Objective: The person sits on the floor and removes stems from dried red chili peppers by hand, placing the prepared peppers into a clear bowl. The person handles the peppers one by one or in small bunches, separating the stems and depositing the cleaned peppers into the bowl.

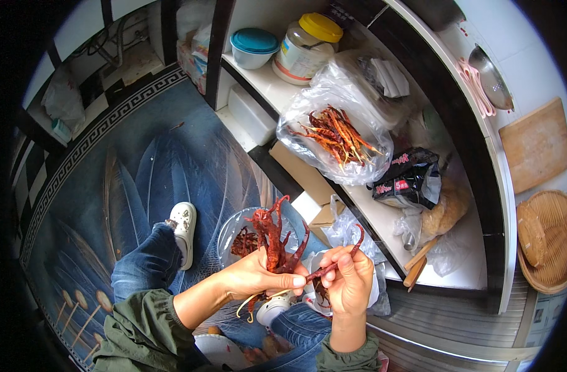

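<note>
My left hand (260, 274) is closed around a bunch of dried red chili peppers (273, 235), whose pale stems hang below the palm. Between the thumb and fingers of my right hand (351, 276) is a single long dried chili (327, 269), its stem end meeting my left thumb. Below and behind the bunch stands a clear plastic tub (227, 228) with dark red chili pieces inside. A white bag (311, 300) with more dried chilies is partly hidden behind my right hand. More dried chilies (339, 135) lie in an open clear plastic bag (293, 109) on the shelf.
The cabinet shelf (265, 83) carries a teal-lidded bowl (254, 46), a yellow-lidded jar (306, 49) and a black packet (407, 179). A cardboard box (306, 174) sits below it. At the right are a wooden cutting board (534, 144) and woven baskets (546, 242). A white container (220, 351) is near my legs.
</note>
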Tool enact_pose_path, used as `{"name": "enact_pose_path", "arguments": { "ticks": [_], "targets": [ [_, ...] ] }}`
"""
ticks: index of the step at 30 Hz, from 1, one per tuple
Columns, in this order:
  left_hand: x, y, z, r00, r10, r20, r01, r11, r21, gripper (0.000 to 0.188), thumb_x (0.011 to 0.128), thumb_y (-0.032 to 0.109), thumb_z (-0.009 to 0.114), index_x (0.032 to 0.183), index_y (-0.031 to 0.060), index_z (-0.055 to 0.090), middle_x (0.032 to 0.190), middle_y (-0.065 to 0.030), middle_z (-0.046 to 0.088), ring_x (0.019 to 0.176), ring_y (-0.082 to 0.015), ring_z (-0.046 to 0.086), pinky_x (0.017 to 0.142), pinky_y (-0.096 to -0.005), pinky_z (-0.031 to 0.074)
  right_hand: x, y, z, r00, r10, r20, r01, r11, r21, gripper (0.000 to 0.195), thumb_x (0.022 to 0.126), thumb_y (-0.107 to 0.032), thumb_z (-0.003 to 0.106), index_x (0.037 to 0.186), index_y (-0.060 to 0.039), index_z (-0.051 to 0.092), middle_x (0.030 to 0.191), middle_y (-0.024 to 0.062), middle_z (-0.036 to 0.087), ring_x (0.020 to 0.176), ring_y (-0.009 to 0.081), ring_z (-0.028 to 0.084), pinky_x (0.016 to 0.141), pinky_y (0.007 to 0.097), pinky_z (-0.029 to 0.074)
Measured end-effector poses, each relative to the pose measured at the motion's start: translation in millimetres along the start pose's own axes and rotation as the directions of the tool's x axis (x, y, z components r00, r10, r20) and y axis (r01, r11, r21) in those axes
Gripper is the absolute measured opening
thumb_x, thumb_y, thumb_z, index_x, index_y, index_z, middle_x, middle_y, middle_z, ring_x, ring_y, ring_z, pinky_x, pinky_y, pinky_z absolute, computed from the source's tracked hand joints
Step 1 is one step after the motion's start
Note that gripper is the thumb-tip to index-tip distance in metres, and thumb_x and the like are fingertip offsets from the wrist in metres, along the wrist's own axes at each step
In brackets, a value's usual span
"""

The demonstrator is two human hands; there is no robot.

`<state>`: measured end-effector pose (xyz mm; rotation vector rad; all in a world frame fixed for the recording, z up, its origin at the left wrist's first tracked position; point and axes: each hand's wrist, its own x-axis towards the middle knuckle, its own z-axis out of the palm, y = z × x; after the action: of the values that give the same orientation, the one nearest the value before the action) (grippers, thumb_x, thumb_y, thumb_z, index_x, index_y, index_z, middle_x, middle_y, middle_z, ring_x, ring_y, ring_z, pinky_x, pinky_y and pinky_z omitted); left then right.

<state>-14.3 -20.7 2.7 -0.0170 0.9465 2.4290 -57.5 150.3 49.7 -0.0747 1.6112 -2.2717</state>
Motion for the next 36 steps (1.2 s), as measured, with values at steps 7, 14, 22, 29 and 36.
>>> {"name": "enact_pose_path", "arguments": {
  "ticks": [7, 14, 22, 29, 36],
  "targets": [
    [-4, 3, 0, 0.997, 0.029, -0.064, -0.025, 0.998, 0.062, 0.021, 0.074, 0.012, 0.074, 0.087, 0.001, 0.062, 0.068, 0.0006, 0.059, 0.053, -0.0032, 0.047, 0.046, -0.0169, 0.033, 1, 2, -2, 0.998, 0.048, 0.043, -0.055, 0.98, 0.191, 0.019, 0.092, -0.017, 0.05, 0.086, 0.001, 0.054, 0.083, 0.016, 0.057, 0.059, 0.0132, 0.052, 0.05, 0.0243, 0.045],
    [-3, 0, 0, 0.994, 0.099, -0.045, -0.095, 0.993, 0.075, 0.022, 0.073, 0.013, 0.075, 0.086, 0.001, 0.063, 0.068, 0.0023, 0.058, 0.057, -0.0034, 0.05, 0.049, -0.0168, 0.037, 1, 3, -3, 0.995, 0.093, 0.047, -0.1, 0.972, 0.212, 0.021, 0.093, -0.019, 0.048, 0.087, 0.0003, 0.053, 0.084, 0.0143, 0.056, 0.06, 0.0128, 0.051, 0.051, 0.0244, 0.044],
    [-4, 5, -2, 0.995, 0.087, -0.044, -0.079, 0.985, 0.154, 0.022, 0.073, 0.013, 0.075, 0.087, 0.0006, 0.063, 0.071, 0.0013, 0.06, 0.063, -0.0043, 0.053, 0.056, -0.0185, 0.041, 2, 1, -1, 0.999, 0.049, -0.003, -0.048, 0.993, 0.109, 0.02, 0.093, -0.018, 0.047, 0.091, 0.0009, 0.052, 0.083, 0.0133, 0.055, 0.06, 0.0126, 0.051, 0.051, 0.0239, 0.044],
    [-5, 10, 2, 0.961, 0.117, -0.252, -0.036, 0.951, 0.307, 0.025, 0.075, 0.021, 0.073, 0.086, -0.0009, 0.065, 0.073, 0.0005, 0.061, 0.067, -0.0053, 0.054, 0.06, -0.0209, 0.044, 2, 2, 5, 0.752, -0.658, 0.045, 0.556, 0.595, -0.58, 0.017, 0.079, 0.003, 0.061, 0.095, 0.0019, 0.057, 0.089, 0.0111, 0.058, 0.072, 0.016, 0.054, 0.059, 0.0241, 0.045],
    [-3, 10, 7, 0.935, 0.179, -0.307, -0.051, 0.923, 0.382, 0.027, 0.075, 0.021, 0.072, 0.086, -0.0019, 0.065, 0.075, -0.0031, 0.064, 0.069, -0.0073, 0.057, 0.065, -0.0223, 0.047, -1, -2, 5, 0.747, -0.449, 0.49, 0.624, 0.221, -0.749, 0.023, 0.068, 0.008, 0.068, 0.089, 0.0001, 0.065, 0.087, 0.0117, 0.06, 0.074, 0.0233, 0.06, 0.063, 0.0299, 0.049]
  ]
}}
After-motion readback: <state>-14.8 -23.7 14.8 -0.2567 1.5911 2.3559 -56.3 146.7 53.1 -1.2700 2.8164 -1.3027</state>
